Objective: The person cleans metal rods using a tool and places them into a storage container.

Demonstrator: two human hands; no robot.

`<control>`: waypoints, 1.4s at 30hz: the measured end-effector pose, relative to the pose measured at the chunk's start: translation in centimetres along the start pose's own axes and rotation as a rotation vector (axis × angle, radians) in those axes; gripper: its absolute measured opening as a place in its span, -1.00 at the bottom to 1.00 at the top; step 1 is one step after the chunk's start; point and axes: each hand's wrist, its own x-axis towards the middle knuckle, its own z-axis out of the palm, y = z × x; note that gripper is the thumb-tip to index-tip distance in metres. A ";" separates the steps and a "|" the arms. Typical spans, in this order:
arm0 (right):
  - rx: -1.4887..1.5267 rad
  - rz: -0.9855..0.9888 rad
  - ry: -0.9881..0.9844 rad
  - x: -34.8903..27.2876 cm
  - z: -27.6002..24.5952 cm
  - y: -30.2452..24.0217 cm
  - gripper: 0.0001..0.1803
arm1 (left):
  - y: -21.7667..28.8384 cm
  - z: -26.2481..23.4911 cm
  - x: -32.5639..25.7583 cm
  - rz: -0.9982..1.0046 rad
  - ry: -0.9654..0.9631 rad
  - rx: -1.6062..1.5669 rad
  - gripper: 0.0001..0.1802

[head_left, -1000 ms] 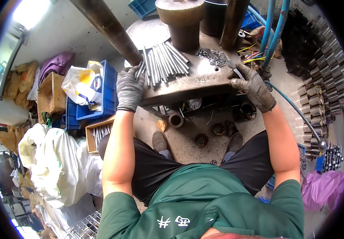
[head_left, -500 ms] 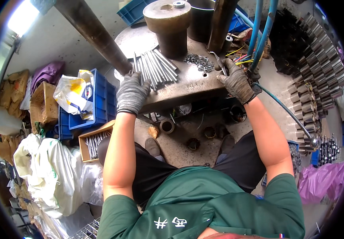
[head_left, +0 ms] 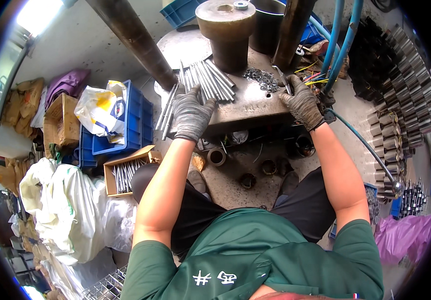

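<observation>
Both my hands wear grey striped knit gloves. My left hand (head_left: 193, 114) lies over the near-left edge of the metal worktable (head_left: 255, 106), its fingers apart beside a pile of steel rods (head_left: 208, 80). A few more rods (head_left: 167, 114) stick out past the table edge, left of that hand. My right hand (head_left: 303, 104) is closed around slim metal tweezers (head_left: 280, 75) with a bent tip, near the table's right side. Between the hands, small metal rings (head_left: 261, 78) form a loose heap, close to the tweezers' tip.
A thick round press block (head_left: 228, 37) stands behind the rods, between two steel columns (head_left: 133, 42). Blue hoses (head_left: 344, 45) run down at the right. A blue crate (head_left: 139, 117) and a rod-filled cardboard box (head_left: 110, 181) stand left. Metal cylinders (head_left: 410, 70) are stacked right.
The view has shifted, so the scene sits further right. My left hand has moved right across the table edge, uncovering rods at its left. My right hand keeps hold of the tweezers.
</observation>
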 end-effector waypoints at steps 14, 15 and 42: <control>-0.096 0.039 -0.008 0.4 0.9 0.8 -0.52 | -2.2 0.5 -4.1 0.246 0.118 0.053 -0.18; -0.098 0.021 -0.001 0.3 1.2 0.9 -0.52 | -2.3 0.2 -4.3 0.206 0.089 -0.060 -0.22; 0.069 0.067 0.164 3.1 1.6 3.5 -0.74 | -4.7 -2.2 -6.2 -0.647 -0.151 -1.602 -0.19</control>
